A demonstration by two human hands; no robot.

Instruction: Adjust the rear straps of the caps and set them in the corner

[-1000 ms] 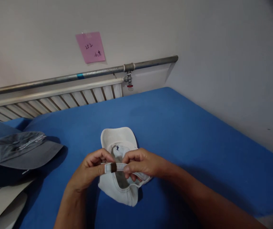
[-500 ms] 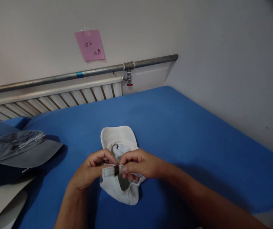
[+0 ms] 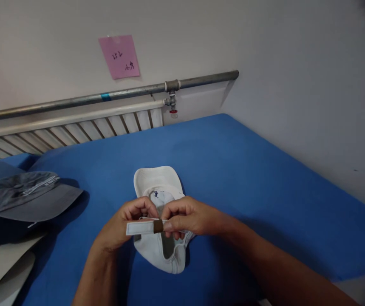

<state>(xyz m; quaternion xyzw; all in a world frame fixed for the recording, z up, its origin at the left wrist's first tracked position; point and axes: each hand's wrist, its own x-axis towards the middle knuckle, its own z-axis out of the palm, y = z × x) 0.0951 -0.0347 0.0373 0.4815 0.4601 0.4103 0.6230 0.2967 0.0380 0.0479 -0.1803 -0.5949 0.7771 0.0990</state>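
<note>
White, the cap (image 3: 153, 248) is set beneath the left hand (image 3: 118, 225) and right hand (image 3: 190, 216), its brim (image 3: 157, 178) pointed beyond them. Its strap (image 3: 140, 228) is pinched by the right beside a brown loop (image 3: 158, 226); the left is partly covered by that strap, its hold impossible to tell.

The white cap (image 3: 150, 251) is matt, stitched cloth, like its strap (image 3: 140, 228); whether the brown band (image 3: 158, 226) is leather or fabric is unclear. The grey cap (image 3: 38, 199) looks like faded cloth. The blue sheet (image 3: 233, 178) is smooth, matt fabric, the pipe (image 3: 134, 92) dull metal, the note (image 3: 120, 57) matt paper.
</note>
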